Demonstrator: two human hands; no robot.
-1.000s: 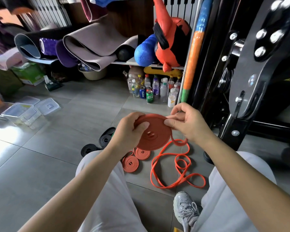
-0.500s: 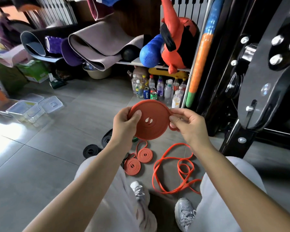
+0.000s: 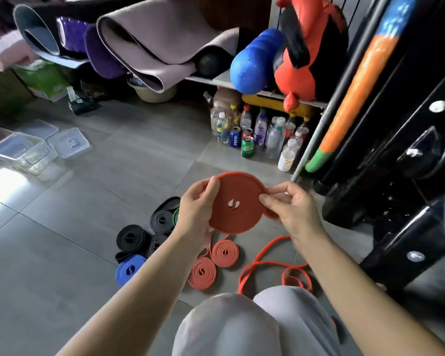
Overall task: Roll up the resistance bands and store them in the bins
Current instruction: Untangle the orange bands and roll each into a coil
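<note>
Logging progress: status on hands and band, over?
Left hand and right hand grip orange coil. Tail loose on floor. Rolled bands below, bins far left.

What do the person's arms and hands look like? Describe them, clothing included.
The left hand and right hand wear no gloves, and no rings or watch show. Both arms are bare, with no sleeves in view. Light grey trousers cover the knees.

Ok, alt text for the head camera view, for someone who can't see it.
The left hand and right hand grip a large coiled orange band, its tail trailing to the floor. Rolled bands lie below, clear bins left.
</note>
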